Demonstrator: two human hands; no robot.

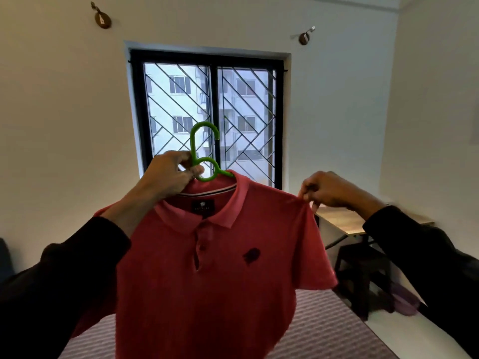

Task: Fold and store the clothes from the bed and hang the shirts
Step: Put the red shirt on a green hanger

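Red soft cotton polo shirt point(207, 268), light and limp, hangs from a rigid green plastic hanger point(204, 156) gripped at its neck by the left hand point(168, 174); the right hand point(329, 189) pinches the shoulder seam.

The polo shirt point(207, 275) at centre frame is matt red knit cloth with a finely textured weave and a smoother collar. The hanger point(204, 151) above it is smooth, slightly glossy green plastic. Behind, the window grille point(178, 99) looks like dark painted metal. At right, the table point(342, 221) has a matt wood-grain top. The bedcover point(324, 330) at lower frame is striped woven cloth. The walls are matt paint.
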